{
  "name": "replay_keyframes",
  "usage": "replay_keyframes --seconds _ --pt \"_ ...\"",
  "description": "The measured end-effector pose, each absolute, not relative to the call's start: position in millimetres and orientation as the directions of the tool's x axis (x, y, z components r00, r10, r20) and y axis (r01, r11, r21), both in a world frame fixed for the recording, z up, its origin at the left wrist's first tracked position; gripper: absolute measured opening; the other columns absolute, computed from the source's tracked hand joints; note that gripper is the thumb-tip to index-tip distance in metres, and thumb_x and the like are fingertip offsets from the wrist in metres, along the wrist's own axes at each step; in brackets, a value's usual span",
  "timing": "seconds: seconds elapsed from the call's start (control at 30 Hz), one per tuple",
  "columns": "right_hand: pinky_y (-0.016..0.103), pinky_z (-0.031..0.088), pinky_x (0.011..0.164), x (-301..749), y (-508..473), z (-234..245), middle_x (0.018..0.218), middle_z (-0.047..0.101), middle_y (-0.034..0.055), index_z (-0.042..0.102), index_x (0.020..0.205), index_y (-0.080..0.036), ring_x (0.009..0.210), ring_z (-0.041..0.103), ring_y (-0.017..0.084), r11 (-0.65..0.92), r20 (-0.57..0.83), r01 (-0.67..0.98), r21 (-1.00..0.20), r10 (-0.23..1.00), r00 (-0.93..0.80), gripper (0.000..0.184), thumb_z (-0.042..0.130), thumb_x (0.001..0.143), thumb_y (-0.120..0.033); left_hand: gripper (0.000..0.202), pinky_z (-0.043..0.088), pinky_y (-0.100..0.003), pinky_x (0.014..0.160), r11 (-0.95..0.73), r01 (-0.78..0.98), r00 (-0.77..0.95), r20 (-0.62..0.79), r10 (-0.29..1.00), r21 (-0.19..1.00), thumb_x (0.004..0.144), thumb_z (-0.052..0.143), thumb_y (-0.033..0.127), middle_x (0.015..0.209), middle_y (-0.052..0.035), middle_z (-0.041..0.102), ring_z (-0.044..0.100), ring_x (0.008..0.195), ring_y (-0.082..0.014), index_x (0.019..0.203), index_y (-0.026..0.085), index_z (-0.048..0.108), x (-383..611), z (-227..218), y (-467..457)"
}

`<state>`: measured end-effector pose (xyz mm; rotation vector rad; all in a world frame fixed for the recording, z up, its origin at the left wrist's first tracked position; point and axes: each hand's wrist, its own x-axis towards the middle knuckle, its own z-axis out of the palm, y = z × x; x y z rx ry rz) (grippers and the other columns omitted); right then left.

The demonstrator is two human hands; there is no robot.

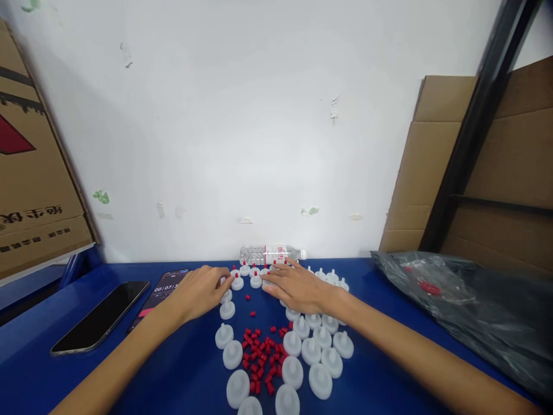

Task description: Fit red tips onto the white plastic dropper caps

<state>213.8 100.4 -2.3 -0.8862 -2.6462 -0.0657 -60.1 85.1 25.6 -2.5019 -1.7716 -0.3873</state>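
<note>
My left hand (201,291) rests on the blue table (181,374) with its fingers curled around a white round cap (225,295). My right hand (298,286) lies palm down over several white caps, its fingertips touching one near a red-tipped cap (256,280). A row of white caps with red plugs (244,269) stands just beyond both hands. A pile of small red plugs (261,354) lies between two groups of plain white caps (319,346).
A clear water bottle (272,253) lies on its side against the white wall. Two phones (101,316) lie at the left, one showing a timer (166,286). A dark plastic bag (466,300) covers the right side. Cardboard boxes (30,173) stand at both sides.
</note>
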Motion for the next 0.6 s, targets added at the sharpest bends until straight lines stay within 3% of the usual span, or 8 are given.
replay_keyframes --seconds 0.07,0.2,0.37,0.47,0.6 --pt "0.054 0.030 0.116 213 100 -1 0.133 0.066 0.0117 0.059 0.137 -0.019 0.132 0.054 0.028 0.807 0.356 0.587 -0.065 0.568 -0.742 0.051 0.028 0.108 -0.046 0.038 0.034 -0.031 0.062 -0.329 0.939 0.292 0.272 0.917 0.102 0.101 0.038 0.043 0.082 -0.0087 0.072 0.068 0.077 -0.0286 0.092 0.024 0.069 -59 30 83" --pt "0.053 0.029 0.116 208 93 15 0.128 0.068 0.0113 0.060 0.134 -0.019 0.126 0.058 0.027 0.806 0.454 0.588 -0.063 0.548 -0.702 0.045 0.038 0.106 -0.047 0.041 0.031 -0.031 0.061 -0.345 0.928 0.278 0.354 0.893 0.142 0.104 0.030 0.039 0.077 -0.0051 0.069 0.063 0.072 -0.0247 0.083 0.023 0.062 -51 41 74" --pt "0.038 0.051 0.087 198 76 32 0.121 0.067 0.0087 0.058 0.127 -0.023 0.102 0.067 0.022 0.821 0.537 0.568 -0.061 0.506 -0.675 0.027 0.050 0.103 -0.034 0.035 0.035 -0.029 0.065 -0.462 0.856 0.347 0.404 0.846 0.232 0.105 0.030 0.045 0.079 0.0006 0.067 0.060 0.068 -0.0193 0.103 0.025 0.059 -33 47 53" --pt "0.036 0.052 0.084 193 66 34 0.117 0.068 0.0084 0.052 0.126 -0.022 0.103 0.066 0.022 0.866 0.601 0.491 -0.095 0.443 -0.665 0.026 0.055 0.101 -0.025 0.029 0.033 -0.029 0.062 -0.559 0.779 0.412 0.439 0.798 0.285 0.103 0.037 0.044 0.073 0.0023 0.063 0.054 0.062 -0.0175 0.096 0.023 0.056 -25 43 44" --pt "0.037 0.053 0.083 189 61 34 0.108 0.070 0.0083 0.049 0.118 -0.020 0.098 0.067 0.022 0.903 0.654 0.413 -0.117 0.383 -0.652 0.024 0.059 0.098 -0.027 0.028 0.032 -0.030 0.063 -0.612 0.732 0.441 0.475 0.761 0.300 0.103 0.037 0.039 0.076 0.0015 0.060 0.052 0.065 -0.0171 0.085 0.022 0.049 -21 36 41"
